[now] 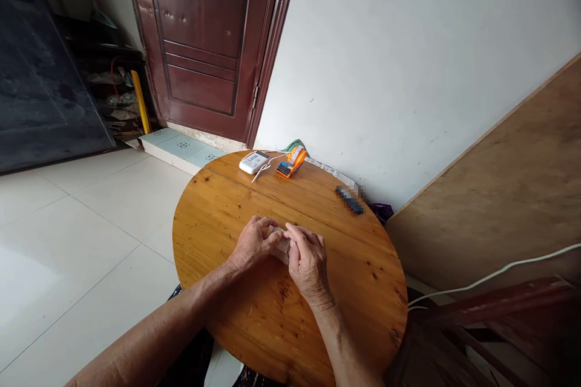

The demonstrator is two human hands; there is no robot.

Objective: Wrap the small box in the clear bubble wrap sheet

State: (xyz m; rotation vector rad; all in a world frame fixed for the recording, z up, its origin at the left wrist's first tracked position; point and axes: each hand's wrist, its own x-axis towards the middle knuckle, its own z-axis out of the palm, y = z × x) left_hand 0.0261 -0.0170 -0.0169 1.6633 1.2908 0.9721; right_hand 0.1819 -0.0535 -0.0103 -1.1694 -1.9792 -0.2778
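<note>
A small, pale, box-like object (282, 248), partly see-through, is on or just over the round wooden table between my hands; its kind is hard to tell. My left hand (255, 243) grips it from the left, with the thumb over its near part and the fingers around the far side. From the right, my right hand (308, 259) pinches at its edge with thumb and forefinger, the other fingers curled. Both hands cover much of the object.
At the back of the wooden table (218, 211) lie a white device (253, 162) with a white cable and an orange tape dispenser (293, 163). A blurred dark item (349, 199) lies at the back right. Behind stand a white wall (385, 60) and a dark red door (200, 42).
</note>
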